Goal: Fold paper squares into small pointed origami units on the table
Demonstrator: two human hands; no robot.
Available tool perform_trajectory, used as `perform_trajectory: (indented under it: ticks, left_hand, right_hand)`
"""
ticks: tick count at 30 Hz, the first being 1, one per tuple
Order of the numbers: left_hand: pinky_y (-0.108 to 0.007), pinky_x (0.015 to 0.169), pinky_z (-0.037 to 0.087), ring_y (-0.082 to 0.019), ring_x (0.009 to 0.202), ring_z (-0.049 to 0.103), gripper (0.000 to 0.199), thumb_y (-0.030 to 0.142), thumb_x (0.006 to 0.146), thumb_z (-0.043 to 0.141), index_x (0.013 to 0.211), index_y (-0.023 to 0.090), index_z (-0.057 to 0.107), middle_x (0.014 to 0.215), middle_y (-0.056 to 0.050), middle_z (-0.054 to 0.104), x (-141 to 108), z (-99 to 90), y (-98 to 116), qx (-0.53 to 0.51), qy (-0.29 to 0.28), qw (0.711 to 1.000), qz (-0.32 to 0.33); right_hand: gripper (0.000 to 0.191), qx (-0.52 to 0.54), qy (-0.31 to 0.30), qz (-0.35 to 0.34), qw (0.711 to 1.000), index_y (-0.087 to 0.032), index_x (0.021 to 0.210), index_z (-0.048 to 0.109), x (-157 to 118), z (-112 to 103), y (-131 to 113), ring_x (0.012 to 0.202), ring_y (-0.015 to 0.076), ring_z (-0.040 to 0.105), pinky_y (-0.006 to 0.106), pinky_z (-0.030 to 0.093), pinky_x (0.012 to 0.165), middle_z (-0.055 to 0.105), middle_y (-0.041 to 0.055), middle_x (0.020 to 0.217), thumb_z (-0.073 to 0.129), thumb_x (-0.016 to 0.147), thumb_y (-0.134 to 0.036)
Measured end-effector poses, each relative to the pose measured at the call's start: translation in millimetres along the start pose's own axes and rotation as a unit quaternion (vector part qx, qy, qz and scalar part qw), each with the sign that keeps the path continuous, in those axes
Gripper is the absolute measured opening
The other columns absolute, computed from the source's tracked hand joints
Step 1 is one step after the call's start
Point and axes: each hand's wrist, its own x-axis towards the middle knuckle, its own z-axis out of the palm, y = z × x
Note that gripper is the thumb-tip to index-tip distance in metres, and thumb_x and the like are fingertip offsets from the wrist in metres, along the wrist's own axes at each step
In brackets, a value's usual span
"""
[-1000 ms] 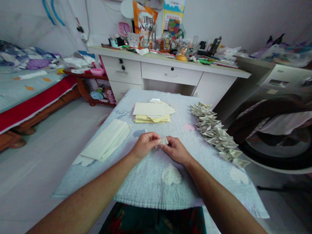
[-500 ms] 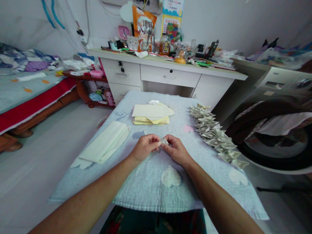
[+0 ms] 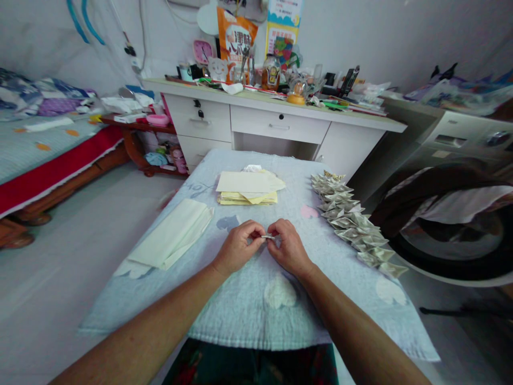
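Note:
Between my two hands is a small folded piece of paper (image 3: 267, 237), seen nearly edge-on as a thin greyish strip. My left hand (image 3: 239, 243) pinches its left end between thumb and fingers. On the other end, the thumb and fingers of my right hand (image 3: 289, 247) are closed. Both hands are held over the middle of the cloth-covered table (image 3: 240, 315). Beyond them lies a stack of yellowish paper (image 3: 246, 187). To the left rests a folded pale sheet (image 3: 172, 235). A row of folded grey paper pieces (image 3: 352, 222) with pointed tips runs along the right side.
A white desk (image 3: 256, 120) crowded with jars, a bag and a pink clock stands behind the table. On the right is a washing machine (image 3: 452, 139) with clothes hanging from its opening. A bed (image 3: 52, 155) and a low shelf (image 3: 136, 125) stand to the left.
The small paper between my fingers has turned from showing its printed flat face to nearly edge-on. My hands have stayed in about the same place.

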Motion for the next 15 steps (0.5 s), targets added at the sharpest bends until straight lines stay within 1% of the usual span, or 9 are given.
perform_trajectory:
  ticks: [2,5,11,15]
  left_hand:
    - [-0.025,0.075,0.045,-0.013,0.079,0.058,0.006,0.012,0.079,0.055,0.081,0.018,0.057,0.085,-0.002,0.060,-0.1,0.5,-3.7,-0.018,0.010,1.000,-0.002]
    - [-0.026,0.077,0.046,-0.014,0.082,0.058,0.008,0.011,0.078,0.053,0.080,0.018,0.055,0.088,-0.003,0.060,-0.2,1.2,-7.0,-0.022,0.010,1.000,0.002]
    - [-0.027,0.077,0.044,-0.016,0.082,0.056,0.017,0.002,0.071,0.052,0.075,0.019,0.054,0.085,-0.002,0.059,-2.3,0.1,-5.7,0.094,-0.027,0.994,0.058]
    - [-0.026,0.073,0.042,-0.015,0.081,0.055,0.017,0.003,0.076,0.050,0.078,0.019,0.057,0.085,-0.002,0.058,-5.1,-1.7,-9.5,0.161,-0.079,0.980,0.085]
  right_hand:
    - [0.019,0.013,0.015,-0.010,1.000,-0.020,0.083,0.051,-0.1,-0.6,1.4,0.082,0.0195,0.048,0.031,0.038,0.074,0.053,0.0036,0.083,0.052,0.070,-0.007]
    - [0.023,0.012,-0.001,-0.030,0.999,-0.021,0.082,0.050,0.1,-1.3,4.1,0.084,0.0200,0.047,0.031,0.037,0.075,0.052,0.0034,0.083,0.049,0.067,-0.004]
    - [0.027,-0.104,-0.057,-0.048,0.992,-0.020,0.082,0.055,0.6,0.1,5.1,0.084,0.0207,0.044,0.032,0.033,0.075,0.054,0.0046,0.084,0.048,0.067,0.000]
    - [0.027,-0.125,-0.100,-0.050,0.986,-0.020,0.084,0.057,-1.3,0.5,5.0,0.086,0.0202,0.045,0.032,0.031,0.076,0.055,0.0043,0.086,0.049,0.068,0.001]
